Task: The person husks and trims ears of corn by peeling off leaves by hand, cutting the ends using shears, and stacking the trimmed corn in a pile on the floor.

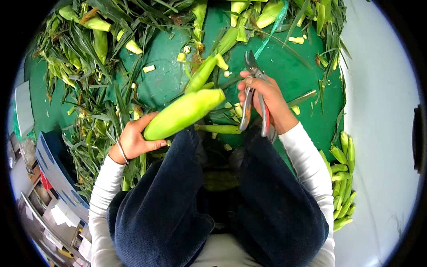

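Note:
My left hand (pixel 132 141), with a bangle at the wrist, is closed around one end of a green ear of corn (pixel 180 115) still in its husk. The ear slants up to the right above my knee, its pale cut stem end toward the middle. In my right hand (pixel 269 95) is a pair of pruning shears (pixel 250 95), blades pointing up and away, handles spread apart. A gap separates the shears from the ear. Just beyond, another husked ear (pixel 201 73) lies on the green floor (pixel 155 89).
Leafy corn stalks and husks (pixel 95 53) heap along the left and far side. Cut stem pieces (pixel 149 69) are scattered about. Husked ears (pixel 342 182) are piled at the right by the pale floor (pixel 382 155). A blue plastic crate (pixel 62 173) stands at the left.

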Demonstrator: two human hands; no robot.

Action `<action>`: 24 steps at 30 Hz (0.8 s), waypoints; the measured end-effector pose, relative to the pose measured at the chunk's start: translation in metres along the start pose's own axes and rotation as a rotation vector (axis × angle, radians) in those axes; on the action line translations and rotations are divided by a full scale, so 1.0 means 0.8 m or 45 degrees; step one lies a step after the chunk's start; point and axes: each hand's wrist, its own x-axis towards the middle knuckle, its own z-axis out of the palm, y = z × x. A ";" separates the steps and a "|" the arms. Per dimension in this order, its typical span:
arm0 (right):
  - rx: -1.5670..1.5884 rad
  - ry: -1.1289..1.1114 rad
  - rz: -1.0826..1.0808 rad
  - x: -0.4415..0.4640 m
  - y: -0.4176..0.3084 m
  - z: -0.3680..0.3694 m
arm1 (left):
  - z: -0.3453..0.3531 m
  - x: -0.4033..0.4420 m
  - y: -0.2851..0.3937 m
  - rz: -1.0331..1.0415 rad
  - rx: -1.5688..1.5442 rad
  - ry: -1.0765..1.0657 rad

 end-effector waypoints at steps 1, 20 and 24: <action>-0.121 -0.060 0.022 -0.002 -0.008 0.007 | -0.001 0.003 0.001 0.045 0.043 0.015; -1.087 -0.280 -0.403 -0.022 0.025 0.051 | 0.036 0.143 0.034 -0.355 -1.495 0.443; -1.266 -0.215 -0.463 -0.018 -0.008 0.050 | 0.026 0.135 0.038 -0.108 -0.390 0.423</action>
